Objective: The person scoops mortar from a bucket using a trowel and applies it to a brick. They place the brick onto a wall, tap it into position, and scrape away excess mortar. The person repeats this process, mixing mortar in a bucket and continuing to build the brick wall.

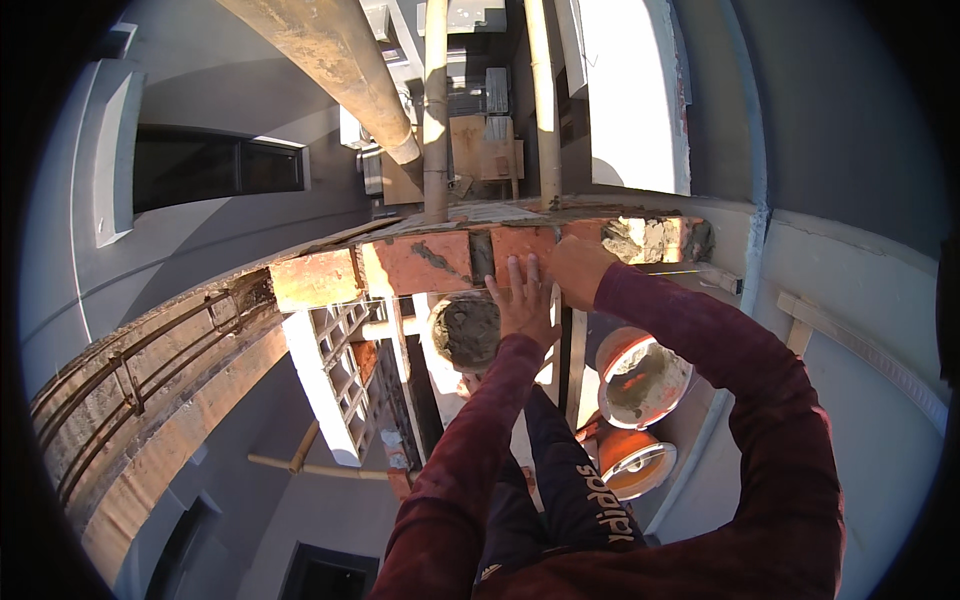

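Observation:
A row of orange bricks runs across the top of the wall, with grey mortar in the joint point(484, 258) between two of them. My left hand point(526, 306) lies against the near face of the middle brick point(512, 246), its fingers stretched out. Close on its right, my right hand point(578, 270) is curled at the right part of that brick, and whatever its fingers hold is hidden. Further left are a mortar-smeared brick point(418, 264) and the end brick point(310, 281). Grey mortar point(645, 240) covers part of the bricks to the right. Below my left hand stands a bucket of mortar point(466, 334).
An orange bucket point(645, 382) with mortar inside and an orange-and-white container point(637, 466) stand at my right. Bamboo poles point(436, 110) rise beyond the wall. A concrete beam with reinforcing bars point(150, 385) curves away at left. A white lattice panel point(325, 390) stands below it.

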A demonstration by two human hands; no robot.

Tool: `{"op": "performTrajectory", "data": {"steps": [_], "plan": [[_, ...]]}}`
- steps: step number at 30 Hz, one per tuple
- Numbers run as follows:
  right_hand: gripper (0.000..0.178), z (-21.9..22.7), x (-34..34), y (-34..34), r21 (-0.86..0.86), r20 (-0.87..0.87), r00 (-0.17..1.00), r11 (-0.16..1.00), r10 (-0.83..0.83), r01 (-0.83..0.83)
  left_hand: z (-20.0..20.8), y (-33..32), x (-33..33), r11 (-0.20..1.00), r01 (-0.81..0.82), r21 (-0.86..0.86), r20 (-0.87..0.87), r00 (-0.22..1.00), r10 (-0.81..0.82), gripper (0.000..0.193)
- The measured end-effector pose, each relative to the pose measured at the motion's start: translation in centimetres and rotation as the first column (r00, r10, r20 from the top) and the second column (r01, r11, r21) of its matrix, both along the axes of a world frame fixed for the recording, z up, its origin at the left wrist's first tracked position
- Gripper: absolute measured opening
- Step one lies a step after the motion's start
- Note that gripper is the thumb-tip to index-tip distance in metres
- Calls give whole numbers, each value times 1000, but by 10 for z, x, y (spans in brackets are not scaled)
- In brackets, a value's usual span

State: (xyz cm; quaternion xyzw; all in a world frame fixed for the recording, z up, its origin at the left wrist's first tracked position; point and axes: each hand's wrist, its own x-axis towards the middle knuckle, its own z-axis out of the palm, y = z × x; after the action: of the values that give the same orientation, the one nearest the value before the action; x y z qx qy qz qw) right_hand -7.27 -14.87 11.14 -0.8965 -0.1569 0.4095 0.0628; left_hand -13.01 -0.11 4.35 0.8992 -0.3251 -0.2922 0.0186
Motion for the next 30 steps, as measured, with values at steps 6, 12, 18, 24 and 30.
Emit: {"op": "performTrajectory", "data": {"steps": [6, 12, 18, 24, 30], "plan": [[23, 38, 20, -9, 160, -25, 992, 979, -124, 127, 5, 1, 2, 999, 4, 51, -17, 1000, -3, 84], [25, -12, 32, 30, 52, -53, 981, 981, -184, 187, -6, 1, -6, 1000, -19, -12, 39, 999, 19, 76], [29, 61, 6, 1, 135, 77, 978, 974, -195, 184, -10, 2, -7, 1000, 12, 0, 96, 995, -12, 75], [25, 151, -73, -20, 424, -34, 790, 707, -612, 566, 13, 34, -24, 980, -112, -166, -26, 994, 109, 79], [21, 93, -201, 35, 302, -225, 767, 705, -601, 642, 21, 207, -208, 923, -366, -122, -598, 769, 226, 69]]}}
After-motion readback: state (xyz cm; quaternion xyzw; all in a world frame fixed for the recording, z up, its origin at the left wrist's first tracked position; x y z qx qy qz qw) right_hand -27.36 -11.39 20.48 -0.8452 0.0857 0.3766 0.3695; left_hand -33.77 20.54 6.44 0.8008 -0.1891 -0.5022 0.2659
